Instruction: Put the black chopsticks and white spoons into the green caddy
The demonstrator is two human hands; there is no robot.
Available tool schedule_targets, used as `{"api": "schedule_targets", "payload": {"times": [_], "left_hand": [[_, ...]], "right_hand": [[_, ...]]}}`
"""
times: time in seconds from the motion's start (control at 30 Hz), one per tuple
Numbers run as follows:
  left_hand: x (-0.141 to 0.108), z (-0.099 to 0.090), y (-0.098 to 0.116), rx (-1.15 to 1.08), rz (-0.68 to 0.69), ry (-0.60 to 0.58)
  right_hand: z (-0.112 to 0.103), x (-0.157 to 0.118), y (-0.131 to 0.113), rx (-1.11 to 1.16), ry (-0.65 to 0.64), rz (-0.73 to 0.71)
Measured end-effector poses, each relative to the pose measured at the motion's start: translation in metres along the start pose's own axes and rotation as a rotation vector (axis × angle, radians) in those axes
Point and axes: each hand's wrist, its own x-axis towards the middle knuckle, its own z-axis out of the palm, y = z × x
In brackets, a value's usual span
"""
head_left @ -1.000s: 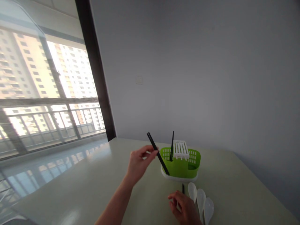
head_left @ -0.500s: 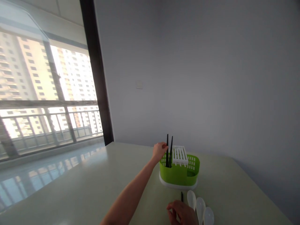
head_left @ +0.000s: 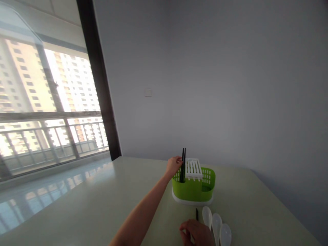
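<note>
My left hand (head_left: 174, 165) is closed in a pinch on black chopsticks (head_left: 183, 167). They stand nearly upright in the left compartment of a green utensil holder (head_left: 188, 191). A white slatted rack (head_left: 194, 168) sits across the holder's middle, and the right compartment is lower at the front. Near the bottom edge, my right hand (head_left: 197, 233) has its fingers curled; whatever may be in them is hidden. Just beyond it, the dark end of a thin black stick (head_left: 197, 214) shows on the table. Beside this hand lie three white spoons (head_left: 217, 222), partly cut off by the frame.
The pale table (head_left: 102, 205) runs back to a grey wall (head_left: 217, 85) with a switch plate (head_left: 148, 92). On the left are a dark frame post (head_left: 102, 85) and a window with railings and tall buildings outside.
The upper ends of the chopsticks, spread apart earlier, are now close together beside my left hand. The whole view has shifted slightly; my right hand keeps its place beside the spoons.
</note>
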Motion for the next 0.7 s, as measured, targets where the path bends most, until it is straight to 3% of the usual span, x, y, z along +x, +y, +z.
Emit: {"api": "schedule_targets", "payload": {"times": [0.1,0.23,0.37,0.47,0.57,0.7], "left_hand": [[-0.019,-0.01,0.0,0.002,0.004,0.076],[-0.078,-0.008,-0.015,0.013,0.005,0.119],[-0.152,0.015,-0.03,0.113,-0.003,-0.19],[-0.189,0.033,-0.025,0.229,0.027,-0.39],[-0.205,0.045,-0.013,0.345,0.069,-0.505],[-0.204,0.052,-0.005,0.447,0.079,-0.567]], "right_hand": [[-0.005,0.002,-0.004,0.004,0.04,0.006],[-0.015,0.005,-0.014,-0.046,0.153,0.002],[-0.023,0.007,-0.027,-0.045,0.235,-0.036],[-0.027,0.007,-0.035,-0.023,0.236,-0.045],[-0.028,0.006,-0.037,0.004,0.191,-0.033],[-0.026,0.003,-0.033,0.012,0.192,-0.014]]}}
